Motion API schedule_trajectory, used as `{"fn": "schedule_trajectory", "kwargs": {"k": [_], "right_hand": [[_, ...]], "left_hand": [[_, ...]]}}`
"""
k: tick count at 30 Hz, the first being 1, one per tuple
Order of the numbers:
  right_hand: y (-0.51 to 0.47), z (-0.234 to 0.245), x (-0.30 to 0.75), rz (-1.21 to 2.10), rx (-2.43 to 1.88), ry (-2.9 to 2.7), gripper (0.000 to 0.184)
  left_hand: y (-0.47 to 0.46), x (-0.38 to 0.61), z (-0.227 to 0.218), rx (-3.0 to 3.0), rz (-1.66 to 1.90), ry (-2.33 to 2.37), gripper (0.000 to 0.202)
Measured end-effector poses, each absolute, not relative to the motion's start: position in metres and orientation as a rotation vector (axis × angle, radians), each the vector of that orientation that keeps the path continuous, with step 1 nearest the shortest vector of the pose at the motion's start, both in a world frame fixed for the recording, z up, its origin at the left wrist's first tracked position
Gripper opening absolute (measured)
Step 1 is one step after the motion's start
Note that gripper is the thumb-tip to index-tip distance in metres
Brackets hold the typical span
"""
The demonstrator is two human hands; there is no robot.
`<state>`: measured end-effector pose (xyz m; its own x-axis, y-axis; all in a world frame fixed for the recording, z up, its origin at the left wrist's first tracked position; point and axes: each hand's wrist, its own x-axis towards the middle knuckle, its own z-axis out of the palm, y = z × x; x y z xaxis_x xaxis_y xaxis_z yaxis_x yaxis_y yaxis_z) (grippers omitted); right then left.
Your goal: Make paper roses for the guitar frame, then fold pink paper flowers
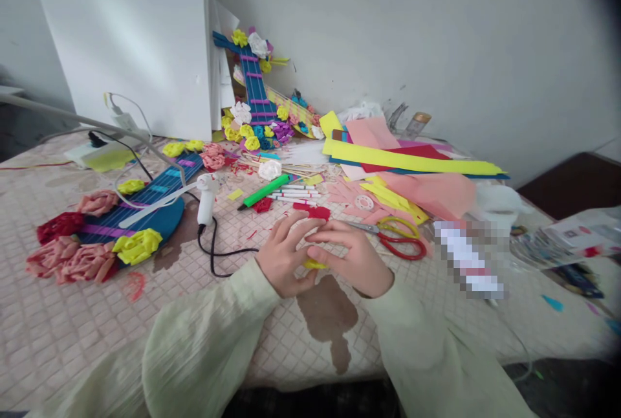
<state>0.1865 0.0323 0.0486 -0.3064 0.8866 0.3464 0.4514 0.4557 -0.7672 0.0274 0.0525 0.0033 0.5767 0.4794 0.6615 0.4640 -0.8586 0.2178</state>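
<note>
Pinching one yellow scrap (314, 264) | left hand (284, 255), right hand (356, 261): fingers clamped on it | one scissors (400, 237) near

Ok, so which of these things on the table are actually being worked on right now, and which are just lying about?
In use:
left hand
right hand
yellow paper piece, held between both hands

Lying about:
scissors
glue gun
green marker
pens
paper sheets
blue guitar

Soft, even daylight, faint shadows; edges warp and darken, right corners blurred.
</note>
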Motion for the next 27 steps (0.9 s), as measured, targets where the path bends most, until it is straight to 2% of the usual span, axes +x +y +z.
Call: {"fn": "schedule_trajectory", "kwargs": {"k": [3,7,10,13,17,20,24,27], "right_hand": [[0.031,0.047,0.174,0.767,-1.179,-1.941,0.015],[0.031,0.046,0.168,1.005,-1.196,-1.86,0.013],[0.038,0.048,0.176,1.103,-1.169,-1.829,0.015],[0.052,0.052,0.193,0.961,-1.198,-1.788,0.014],[0.076,0.057,0.208,0.775,-1.179,-1.718,0.01],[0.086,0.056,0.205,0.743,-1.151,-1.639,0.014],[0.082,0.045,0.192,0.932,-1.038,-1.595,0.022],[0.076,0.032,0.189,1.108,-0.976,-1.566,0.019]], "left_hand": [[0.051,0.028,0.002,2.792,1.124,0.846,0.045],[0.051,0.029,0.003,2.871,1.067,0.874,0.053],[0.051,0.027,0.005,2.915,1.075,0.863,0.037],[0.053,0.024,0.009,2.864,1.131,0.831,0.018],[0.056,0.022,0.017,2.51,1.268,0.842,0.014],[0.057,0.023,0.019,2.109,1.235,0.856,0.013],[0.062,0.026,0.011,1.556,1.124,0.927,0.019],[0.065,0.028,0.005,1.365,1.132,0.903,0.023]]}}
